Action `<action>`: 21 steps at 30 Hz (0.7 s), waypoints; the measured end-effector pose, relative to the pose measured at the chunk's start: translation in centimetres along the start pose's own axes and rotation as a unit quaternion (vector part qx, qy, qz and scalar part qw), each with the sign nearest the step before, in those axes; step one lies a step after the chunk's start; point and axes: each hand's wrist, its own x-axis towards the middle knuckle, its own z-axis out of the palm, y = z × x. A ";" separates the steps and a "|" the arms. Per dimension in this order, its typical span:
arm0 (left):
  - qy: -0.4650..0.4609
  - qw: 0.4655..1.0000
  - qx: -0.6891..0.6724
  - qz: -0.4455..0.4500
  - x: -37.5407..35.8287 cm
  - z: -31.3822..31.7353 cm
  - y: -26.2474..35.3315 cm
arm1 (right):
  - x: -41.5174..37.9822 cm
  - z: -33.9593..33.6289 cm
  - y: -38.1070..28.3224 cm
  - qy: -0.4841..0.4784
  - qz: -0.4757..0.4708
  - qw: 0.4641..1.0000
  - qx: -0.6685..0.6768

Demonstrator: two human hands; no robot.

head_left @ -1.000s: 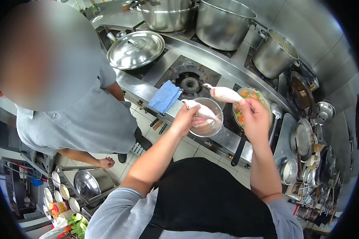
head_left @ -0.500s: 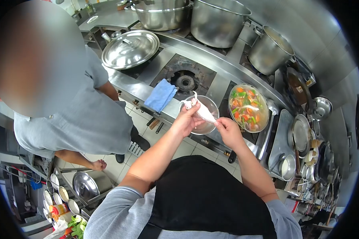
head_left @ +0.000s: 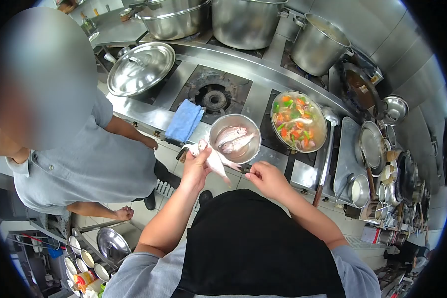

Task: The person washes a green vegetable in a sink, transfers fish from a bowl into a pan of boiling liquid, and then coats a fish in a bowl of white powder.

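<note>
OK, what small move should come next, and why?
Probably bring the bare right hand to the tails of the slim, pinkish-white fish: the bare left hand grips them near the heads, and the tails stick out toward the right hand, which holds no fish.

The view was taken from the person's head, aimed forward and down; the black apron (head_left: 258, 243) was framed closest, the left hand (head_left: 196, 170) and right hand (head_left: 271, 180) farther, the stove (head_left: 259, 102) beyond.
</note>
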 end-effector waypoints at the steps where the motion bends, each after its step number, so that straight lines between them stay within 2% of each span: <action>1: 0.002 1.000 0.002 -0.001 0.0 -0.5 0.2 | -0.2 0.2 -0.1 -0.007 0.000 1.000 0.003; 3: -0.026 1.000 -0.002 0.013 0.2 -1.3 0.3 | -0.4 0.1 -0.4 -0.025 -0.001 1.000 0.008; 5: -0.014 0.999 0.001 0.037 1.1 -1.8 0.7 | -0.1 -0.1 -0.4 -0.043 -0.010 0.999 0.010; 7: -0.027 0.997 0.064 0.046 1.4 -1.5 2.4 | 0.2 -0.2 -0.3 -0.027 -0.040 0.999 0.024; 8: -0.032 0.994 0.083 0.056 1.9 -1.6 3.0 | 0.8 -0.6 -0.3 -0.064 0.000 0.998 0.003; 9: -0.019 0.993 0.105 0.050 2.3 -1.3 3.6 | 1.5 -0.9 -1.0 -0.069 -0.007 0.998 0.003; 11: -0.012 0.993 0.089 0.074 3.1 -0.6 4.7 | 3.4 -0.9 -2.5 0.092 -0.138 0.983 -0.083; 12: -0.011 0.993 0.088 0.077 3.4 0.1 5.2 | 4.7 -0.6 -3.2 0.090 -0.142 0.982 -0.082; 14: -0.002 0.996 0.049 0.074 4.4 0.7 4.9 | 7.6 0.4 -4.5 0.150 -0.198 0.943 -0.220; 15: -0.008 0.997 0.028 0.067 4.8 1.1 5.0 | 9.2 1.0 -4.9 0.149 -0.202 0.942 -0.221; 17: 0.009 0.997 -0.067 0.047 6.7 1.8 4.3 | 12.0 2.4 -5.3 0.124 -0.185 0.941 -0.257; 18: -0.002 0.994 -0.102 0.034 7.5 2.2 4.2 | 13.5 2.6 -5.5 0.081 -0.134 0.955 -0.252; 19: -0.014 0.990 -0.138 0.023 8.6 2.6 4.5 | 15.1 2.7 -5.5 0.080 -0.135 0.954 -0.254; 21: -0.048 0.984 -0.173 0.006 13.1 2.5 4.1 | 18.3 3.1 -4.5 0.062 -0.010 0.970 -0.234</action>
